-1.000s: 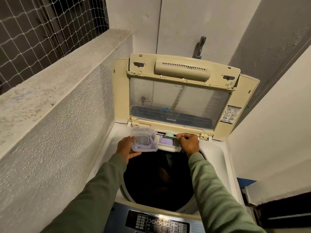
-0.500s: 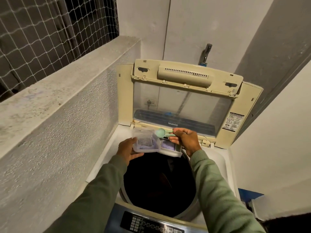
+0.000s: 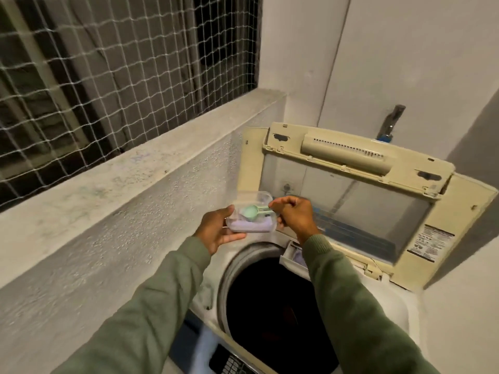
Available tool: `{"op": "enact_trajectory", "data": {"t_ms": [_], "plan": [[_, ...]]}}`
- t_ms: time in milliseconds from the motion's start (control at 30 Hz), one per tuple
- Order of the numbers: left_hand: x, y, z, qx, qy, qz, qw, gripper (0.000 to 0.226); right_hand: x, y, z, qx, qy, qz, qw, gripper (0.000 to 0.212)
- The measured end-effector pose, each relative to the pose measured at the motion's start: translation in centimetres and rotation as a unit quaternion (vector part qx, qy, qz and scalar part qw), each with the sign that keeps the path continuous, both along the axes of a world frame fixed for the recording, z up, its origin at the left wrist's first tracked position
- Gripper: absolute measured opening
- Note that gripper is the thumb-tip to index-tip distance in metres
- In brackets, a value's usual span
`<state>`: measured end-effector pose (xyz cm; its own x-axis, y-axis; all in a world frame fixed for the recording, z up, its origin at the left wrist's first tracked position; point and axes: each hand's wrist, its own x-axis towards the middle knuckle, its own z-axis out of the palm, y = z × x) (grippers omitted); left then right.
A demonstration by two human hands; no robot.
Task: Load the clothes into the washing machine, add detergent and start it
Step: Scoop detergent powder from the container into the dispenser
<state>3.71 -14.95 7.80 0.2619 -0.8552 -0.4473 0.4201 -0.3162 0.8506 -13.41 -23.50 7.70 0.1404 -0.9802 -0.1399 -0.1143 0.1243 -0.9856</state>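
Head view, frame centre: clear plastic tub of lilac detergent powder, gripped by left hand; mint-green plastic scoop inside, handle pinched by right hand; below, open top-loading washing machine.

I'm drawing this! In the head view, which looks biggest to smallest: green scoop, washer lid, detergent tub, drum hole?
1. washer lid
2. drum hole, partly hidden by a sleeve
3. detergent tub
4. green scoop

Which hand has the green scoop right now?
The right hand pinches the green scoop by its handle, its bowl in or just over the clear detergent tub; the left hand only holds that tub.
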Motion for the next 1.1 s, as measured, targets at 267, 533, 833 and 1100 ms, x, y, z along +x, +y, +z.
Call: {"op": "enact_trajectory", "data": {"t_ms": [267,533,833,1100], "plan": [[4.9,3.0,6.4,-0.094,-0.042,0.079,0.992,0.023,6.2,1.6,5.9,-0.024,-0.026,0.051,0.998,0.027],[12.1,8.8,12.0,-0.116,-0.081,0.115,0.983,0.034,13.5,6.8,13.8,-0.085,-0.035,0.1,0.991,0.015],[21.0,18.5,13.7,-0.088,-0.208,0.204,0.953,0.014,24.2,13.8,14.2,-0.027,-0.031,0.195,0.98,0.027],[25.0,25.6,13.6,0.011,-0.287,0.243,0.927,0.015,30.4,18.5,13.6,-0.016,0.012,0.284,0.959,0.017]]}}
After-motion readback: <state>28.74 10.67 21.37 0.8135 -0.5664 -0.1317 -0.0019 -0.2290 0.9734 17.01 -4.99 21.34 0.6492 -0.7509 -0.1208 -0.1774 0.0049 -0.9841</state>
